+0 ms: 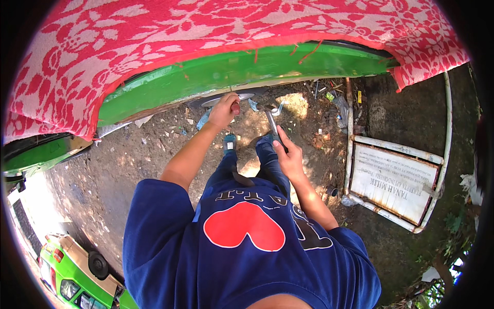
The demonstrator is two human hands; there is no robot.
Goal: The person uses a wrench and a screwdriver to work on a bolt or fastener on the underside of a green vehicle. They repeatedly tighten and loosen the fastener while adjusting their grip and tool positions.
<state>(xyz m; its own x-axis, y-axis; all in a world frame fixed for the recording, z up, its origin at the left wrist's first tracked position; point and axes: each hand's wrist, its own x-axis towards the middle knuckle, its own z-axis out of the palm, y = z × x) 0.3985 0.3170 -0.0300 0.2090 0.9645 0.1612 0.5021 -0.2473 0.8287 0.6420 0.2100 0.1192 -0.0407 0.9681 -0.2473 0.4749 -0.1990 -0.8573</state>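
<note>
My left hand [222, 112] is closed around a small tool with a reddish handle end [235, 108]; its kind is mostly hidden by the fingers. That hand is up against the lower edge of a green car body panel [247, 69], above a wheel [246, 97] partly tucked under it. My right hand [290, 159] grips a hammer [272, 125] by its dark handle. The hammer's head is raised toward the panel, to the right of my left hand and apart from it.
A red and white patterned cloth [206, 26] drapes over the car. On the right stands a white metal frame with a signboard [393, 177]. Litter [339, 110] lies on the dirt ground [134, 170]. Another green vehicle [77, 273] is parked at lower left.
</note>
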